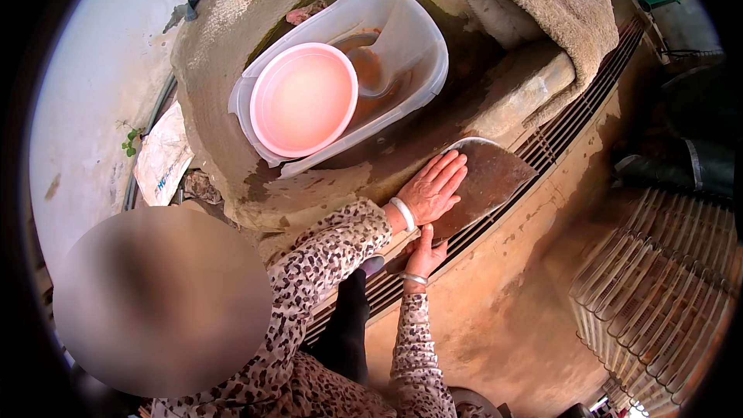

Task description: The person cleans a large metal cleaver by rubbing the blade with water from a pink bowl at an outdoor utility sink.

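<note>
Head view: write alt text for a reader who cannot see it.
A person in leopard-print sleeves presses the left hand flat on a broad rusty metal blade while the right hand grips its lower end, over a drain grate. Beside them, a white plastic tub holds a pink basin.

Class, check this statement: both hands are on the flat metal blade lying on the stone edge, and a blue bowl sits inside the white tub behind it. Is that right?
Not quite. The head view shows the bowl in the white tub is pink, not blue. The rest holds: the left hand presses flat on the blade and the right hand holds its near edge, on the stone edge.
</note>
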A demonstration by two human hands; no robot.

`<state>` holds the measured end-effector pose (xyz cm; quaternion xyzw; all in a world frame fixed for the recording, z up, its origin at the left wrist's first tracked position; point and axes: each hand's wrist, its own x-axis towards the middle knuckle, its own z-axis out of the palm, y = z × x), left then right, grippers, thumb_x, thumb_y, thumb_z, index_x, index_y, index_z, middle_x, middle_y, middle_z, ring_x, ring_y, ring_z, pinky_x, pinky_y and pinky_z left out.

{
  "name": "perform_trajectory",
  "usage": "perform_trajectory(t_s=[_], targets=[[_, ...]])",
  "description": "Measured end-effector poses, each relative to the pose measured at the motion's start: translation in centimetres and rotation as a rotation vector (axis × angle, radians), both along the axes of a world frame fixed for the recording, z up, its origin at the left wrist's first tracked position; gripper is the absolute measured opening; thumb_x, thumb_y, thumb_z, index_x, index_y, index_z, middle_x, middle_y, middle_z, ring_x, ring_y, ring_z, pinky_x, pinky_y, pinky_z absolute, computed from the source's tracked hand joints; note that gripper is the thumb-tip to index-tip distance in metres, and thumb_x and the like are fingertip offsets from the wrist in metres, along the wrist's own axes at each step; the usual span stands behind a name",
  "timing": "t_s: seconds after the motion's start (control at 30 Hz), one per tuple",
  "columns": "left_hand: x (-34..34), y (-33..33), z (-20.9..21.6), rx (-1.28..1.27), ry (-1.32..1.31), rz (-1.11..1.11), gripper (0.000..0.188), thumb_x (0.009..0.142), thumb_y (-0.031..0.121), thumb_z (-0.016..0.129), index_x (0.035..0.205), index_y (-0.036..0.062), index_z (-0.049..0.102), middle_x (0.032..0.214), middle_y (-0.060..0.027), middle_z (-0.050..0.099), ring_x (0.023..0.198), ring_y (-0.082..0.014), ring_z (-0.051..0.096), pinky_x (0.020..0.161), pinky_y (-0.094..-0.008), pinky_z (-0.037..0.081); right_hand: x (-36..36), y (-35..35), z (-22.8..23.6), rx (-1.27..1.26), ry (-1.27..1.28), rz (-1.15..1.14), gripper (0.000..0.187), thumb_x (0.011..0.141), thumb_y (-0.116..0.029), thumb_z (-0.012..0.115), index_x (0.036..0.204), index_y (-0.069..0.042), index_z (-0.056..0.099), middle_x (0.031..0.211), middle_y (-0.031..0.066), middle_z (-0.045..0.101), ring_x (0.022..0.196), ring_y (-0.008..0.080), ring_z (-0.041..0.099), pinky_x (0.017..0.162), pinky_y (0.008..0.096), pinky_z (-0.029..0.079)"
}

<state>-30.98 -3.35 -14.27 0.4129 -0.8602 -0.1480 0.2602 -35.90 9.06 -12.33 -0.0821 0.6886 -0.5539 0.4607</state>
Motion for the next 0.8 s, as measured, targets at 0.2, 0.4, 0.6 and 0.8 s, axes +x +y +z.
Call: perform_trajectory(t_s=[0.2,0.4,0.6,0.8], targets=[[-2.0,-8.4,2.7,-0.066,0.113,0.12,0.063,0.084,0.019,0.069,0.136,-0.0039,0.043,0.15,-0.0196,0.036,0.142,-0.0367,0.03,0.118,-0.0493,0.028,-3.6,-8.7,0.5,-0.091,0.016,0.096,0.026,0.093,-0.024,0.069,0.096,-0.004,0.053,0.056,-0.0007,0.047,0.039,0.0097,0.043,0.037,0.0267,0.037],[0.1,1.2,0.4,0.07,0.063,-0.005,0.071,0.078,0.02,0.075,0.137,-0.0019,0.043,0.152,-0.0186,0.034,0.144,-0.0368,0.029,0.119,-0.0487,0.027,-0.1,1.5,-0.4,-0.016,-0.039,-0.001,0.026,0.095,-0.017,0.066,0.116,-0.004,0.056,0.061,0.0004,0.054,0.041,0.0089,0.046,0.037,0.0247,0.037],[-2.6,-8.6,2.9,-0.09,0.118,0.1,0.06,0.083,0.018,0.07,0.133,-0.0045,0.046,0.148,-0.0197,0.037,0.141,-0.0365,0.032,0.117,-0.0475,0.03,-3.9,-9.4,0.9,-0.115,0.095,0.086,0.026,0.094,-0.023,0.069,0.089,-0.005,0.05,0.057,-0.0009,0.048,0.04,0.0094,0.044,0.037,0.0253,0.036],[0.0,1.2,0.7,0.065,0.083,0.005,0.072,0.076,0.017,0.076,0.135,-0.0043,0.043,0.149,-0.022,0.036,0.143,-0.0391,0.031,0.118,-0.0502,0.029,-0.5,1.3,0.1,0.01,-0.015,0.018,0.022,0.094,-0.019,0.067,0.106,-0.002,0.057,0.061,0.0023,0.055,0.04,0.0092,0.046,0.037,0.0246,0.038]])
